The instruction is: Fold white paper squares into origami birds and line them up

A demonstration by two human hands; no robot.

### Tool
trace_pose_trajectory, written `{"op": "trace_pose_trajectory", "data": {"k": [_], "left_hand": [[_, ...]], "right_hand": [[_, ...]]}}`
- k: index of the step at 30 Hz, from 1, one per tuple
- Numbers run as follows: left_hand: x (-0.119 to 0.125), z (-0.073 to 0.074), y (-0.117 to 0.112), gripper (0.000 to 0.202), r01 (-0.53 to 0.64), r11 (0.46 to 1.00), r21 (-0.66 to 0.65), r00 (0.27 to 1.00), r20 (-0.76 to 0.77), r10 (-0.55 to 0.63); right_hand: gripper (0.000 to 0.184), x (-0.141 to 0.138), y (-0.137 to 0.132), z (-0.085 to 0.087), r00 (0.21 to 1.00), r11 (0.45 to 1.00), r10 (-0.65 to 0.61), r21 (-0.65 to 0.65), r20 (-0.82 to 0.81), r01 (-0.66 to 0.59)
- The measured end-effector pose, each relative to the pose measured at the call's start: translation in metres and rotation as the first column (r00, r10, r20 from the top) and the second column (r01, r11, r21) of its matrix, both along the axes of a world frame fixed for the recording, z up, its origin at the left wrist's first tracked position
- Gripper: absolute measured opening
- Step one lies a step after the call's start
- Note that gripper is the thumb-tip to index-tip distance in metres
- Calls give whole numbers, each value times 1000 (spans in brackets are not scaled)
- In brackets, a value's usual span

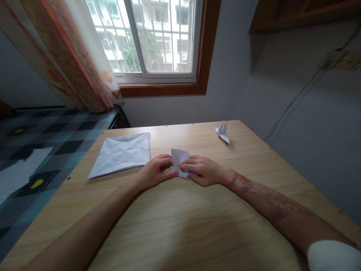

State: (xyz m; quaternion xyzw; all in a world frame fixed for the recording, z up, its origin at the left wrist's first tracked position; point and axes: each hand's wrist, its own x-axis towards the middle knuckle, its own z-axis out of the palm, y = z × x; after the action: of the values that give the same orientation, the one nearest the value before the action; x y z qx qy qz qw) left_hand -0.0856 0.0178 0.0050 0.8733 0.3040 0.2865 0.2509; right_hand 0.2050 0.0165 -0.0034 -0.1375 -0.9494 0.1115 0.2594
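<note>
A small piece of white folded paper [179, 158] lies on the wooden table [180, 226] between my two hands. My left hand [155, 171] grips its left edge with curled fingers and thumb. My right hand [203, 170] presses on its right side, fingers together over the paper. Part of the paper sticks up above my fingers; the rest is hidden beneath them.
A creased white paper sheet [121, 153] lies flat at the table's left. A finished white paper crane [222, 131] stands near the far right edge. A bed with a checked cover [34, 150] sits left of the table, and a window [158, 37] is beyond.
</note>
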Motion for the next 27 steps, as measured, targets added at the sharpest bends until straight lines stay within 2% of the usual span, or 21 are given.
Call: {"op": "trace_pose_trajectory", "data": {"k": [3,5,7,12,16,18,22,27], "left_hand": [[7,2,-7,23,-49,997,-52,997,65,52],[11,3,-9,23,-65,995,-77,993,93,72],[13,2,-10,22,-87,993,-85,991,96,95],[14,-2,-10,20,-179,983,-51,983,40,181],[14,-3,-12,30,-239,969,-54,971,-11,239],[14,-3,-12,31,-249,966,-67,968,12,250],[14,-4,-11,31,-278,955,-105,952,98,289],[10,-11,-5,29,-343,919,-196,908,182,378]], "right_hand": [[44,1,-1,-2,998,996,-19,-86,-63,14],[54,1,-1,-5,989,982,-102,-170,-111,82],[56,1,0,-8,973,965,-181,-215,-140,149],[37,-2,3,-11,961,975,-211,-112,-178,193],[65,-2,9,-12,904,944,-329,-70,-274,322],[70,-2,13,-14,903,936,-351,-89,-248,339],[48,-3,15,-15,934,944,-329,-92,-142,318],[47,-4,11,-12,952,957,-288,-19,-103,288]]}}
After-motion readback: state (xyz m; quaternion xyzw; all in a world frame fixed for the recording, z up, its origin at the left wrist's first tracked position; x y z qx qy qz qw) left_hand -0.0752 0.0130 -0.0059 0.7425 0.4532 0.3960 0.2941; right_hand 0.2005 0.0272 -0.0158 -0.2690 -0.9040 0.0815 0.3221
